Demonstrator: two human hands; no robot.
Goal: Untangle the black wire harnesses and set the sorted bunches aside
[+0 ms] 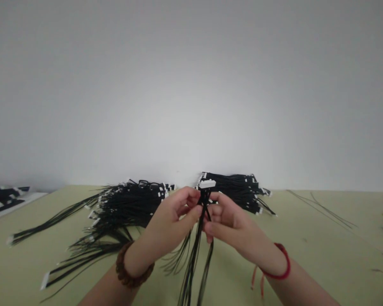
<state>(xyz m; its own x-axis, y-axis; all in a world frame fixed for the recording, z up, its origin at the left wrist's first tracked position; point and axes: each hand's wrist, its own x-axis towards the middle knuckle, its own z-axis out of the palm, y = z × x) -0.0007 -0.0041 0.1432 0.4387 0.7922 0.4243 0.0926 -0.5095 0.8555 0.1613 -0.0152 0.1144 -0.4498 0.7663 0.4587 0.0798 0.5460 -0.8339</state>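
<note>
In the middle of the head view, a wire harness [196, 246] of thin black wires hangs below a white connector [207, 184]. My left hand [178, 216] pinches the wires from the left, just under the connector, with thumb and index finger. From the right, my right hand [230, 221] closes its thumb and fingers on another strand of the same wires. Between the hands the strands cross. The loose wire ends run down past the bottom edge of the view.
A pile of black wire harnesses [124, 204] lies at the left, with glasses [148, 184] on top. Another harness pile [236, 187] lies behind my right hand. Loose wires [322, 208] rest on the right of the pale green table [306, 255]. A white wall [191, 85] stands behind.
</note>
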